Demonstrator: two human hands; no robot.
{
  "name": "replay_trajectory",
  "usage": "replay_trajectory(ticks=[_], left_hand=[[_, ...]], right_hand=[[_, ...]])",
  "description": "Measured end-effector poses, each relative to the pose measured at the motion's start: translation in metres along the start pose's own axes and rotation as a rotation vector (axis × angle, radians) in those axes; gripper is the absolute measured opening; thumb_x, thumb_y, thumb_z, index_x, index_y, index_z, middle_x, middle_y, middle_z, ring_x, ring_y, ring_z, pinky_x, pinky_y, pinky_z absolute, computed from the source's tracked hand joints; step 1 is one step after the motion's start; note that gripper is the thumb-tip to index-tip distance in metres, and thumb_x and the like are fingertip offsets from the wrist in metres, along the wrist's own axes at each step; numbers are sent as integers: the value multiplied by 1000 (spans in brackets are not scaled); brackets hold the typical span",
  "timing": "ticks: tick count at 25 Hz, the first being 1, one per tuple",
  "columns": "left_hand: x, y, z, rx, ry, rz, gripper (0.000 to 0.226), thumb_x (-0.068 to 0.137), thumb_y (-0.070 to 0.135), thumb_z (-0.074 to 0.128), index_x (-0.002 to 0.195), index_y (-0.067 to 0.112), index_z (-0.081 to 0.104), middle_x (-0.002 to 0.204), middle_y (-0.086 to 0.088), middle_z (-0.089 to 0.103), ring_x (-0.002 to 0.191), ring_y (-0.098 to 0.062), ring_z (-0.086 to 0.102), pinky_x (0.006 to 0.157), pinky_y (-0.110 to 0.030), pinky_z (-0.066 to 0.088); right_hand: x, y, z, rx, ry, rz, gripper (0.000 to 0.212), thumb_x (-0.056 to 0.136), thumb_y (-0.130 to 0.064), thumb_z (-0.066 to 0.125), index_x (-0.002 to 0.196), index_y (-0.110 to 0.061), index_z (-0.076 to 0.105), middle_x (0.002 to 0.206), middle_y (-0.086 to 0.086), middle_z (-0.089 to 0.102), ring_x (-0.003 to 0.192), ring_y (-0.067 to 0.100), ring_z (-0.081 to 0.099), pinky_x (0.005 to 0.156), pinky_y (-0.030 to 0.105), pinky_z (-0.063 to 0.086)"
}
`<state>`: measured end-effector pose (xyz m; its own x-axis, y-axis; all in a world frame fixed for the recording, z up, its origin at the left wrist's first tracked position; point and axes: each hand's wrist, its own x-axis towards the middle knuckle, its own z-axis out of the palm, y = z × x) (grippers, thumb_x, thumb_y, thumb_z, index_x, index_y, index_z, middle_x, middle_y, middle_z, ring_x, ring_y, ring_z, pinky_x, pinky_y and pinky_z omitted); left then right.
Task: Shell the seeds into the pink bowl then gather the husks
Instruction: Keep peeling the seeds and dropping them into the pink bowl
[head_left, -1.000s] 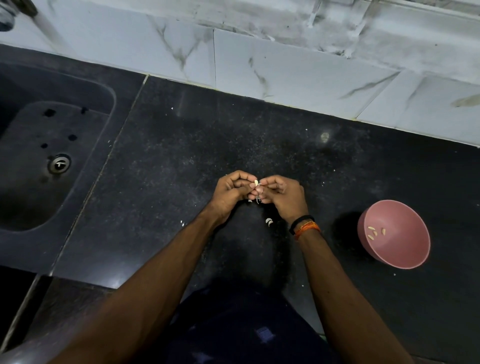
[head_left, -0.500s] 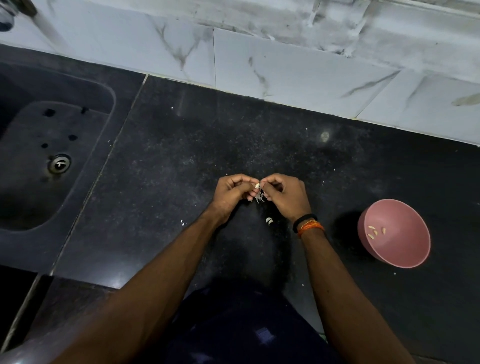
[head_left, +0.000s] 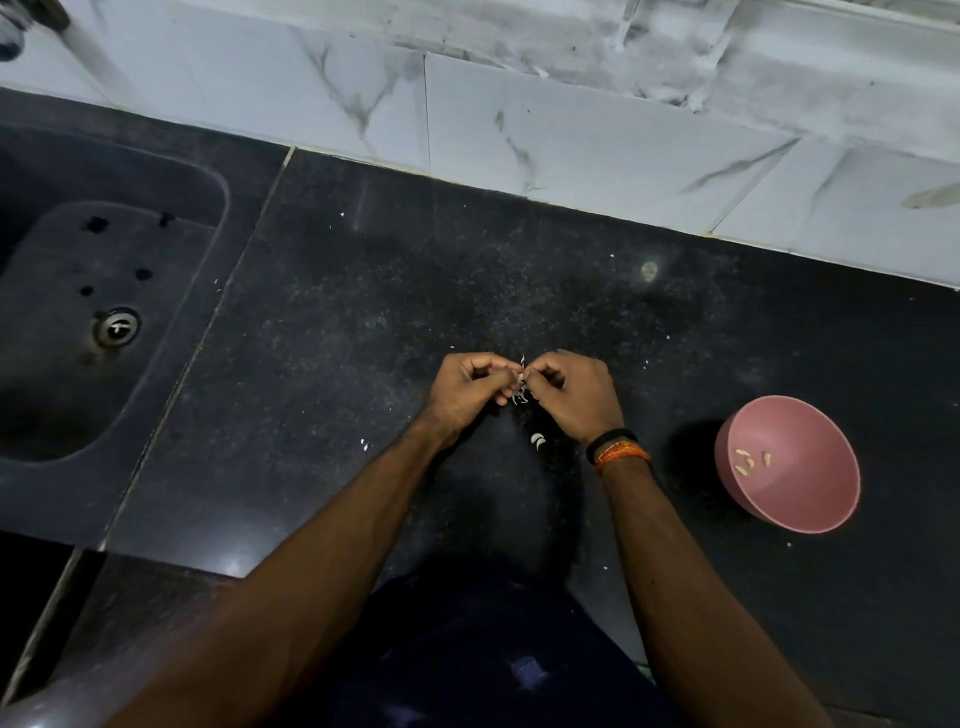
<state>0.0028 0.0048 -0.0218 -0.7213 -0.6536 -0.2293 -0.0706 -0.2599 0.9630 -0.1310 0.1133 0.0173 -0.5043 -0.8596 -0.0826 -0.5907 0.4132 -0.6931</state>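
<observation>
My left hand (head_left: 467, 387) and my right hand (head_left: 574, 395) meet fingertip to fingertip over the black counter (head_left: 363, 338). Together they pinch a small pale seed (head_left: 521, 375), with a thin sliver of husk sticking up above it. Bits of husk (head_left: 519, 397) hang or lie just below the fingers. A pair of white husk pieces (head_left: 538, 440) lies on the counter beside my right wrist. The pink bowl (head_left: 810, 512) stands to the right and holds three shelled kernels (head_left: 748, 462).
A dark sink (head_left: 78, 322) with a metal drain is set into the counter on the left. A white marble-tiled wall (head_left: 571, 140) runs along the back. Tiny white husk flecks (head_left: 366, 444) are scattered over the counter.
The hands have stayed in place, working the seed between the fingertips. A thin husk sliver now sticks up above the fingers. The bowl has not moved.
</observation>
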Motion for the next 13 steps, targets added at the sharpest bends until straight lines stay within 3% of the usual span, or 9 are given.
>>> replay_trajectory(ticks=[5, 8, 13], left_hand=[[0, -6, -7, -49, -55, 6, 16, 88, -2, 71, 102, 2, 76, 98, -18, 76, 84, -28, 67, 69, -26, 55], [0, -6, -5, -24, -50, 25, 19, 89, -3, 69, 106, -1, 75, 101, -17, 76, 89, -24, 69, 71, -25, 56], [1, -7, -7, 11, -50, 31, 17, 87, -6, 69, 103, -3, 74, 92, -10, 77, 80, -15, 70, 69, -24, 56]], right_hand=[[-1, 5, 2, 112, -14, 51, 9, 89, -21, 69, 86, -24, 77, 80, -8, 73, 73, 13, 71, 75, 46, 60], [-2, 6, 4, 175, -20, 99, 10, 90, -20, 70, 85, -22, 77, 77, -6, 73, 70, 14, 72, 75, 48, 62], [-4, 0, 5, 221, -13, 154, 11, 89, -16, 69, 84, -17, 79, 70, -4, 74, 64, 14, 73, 73, 45, 63]])
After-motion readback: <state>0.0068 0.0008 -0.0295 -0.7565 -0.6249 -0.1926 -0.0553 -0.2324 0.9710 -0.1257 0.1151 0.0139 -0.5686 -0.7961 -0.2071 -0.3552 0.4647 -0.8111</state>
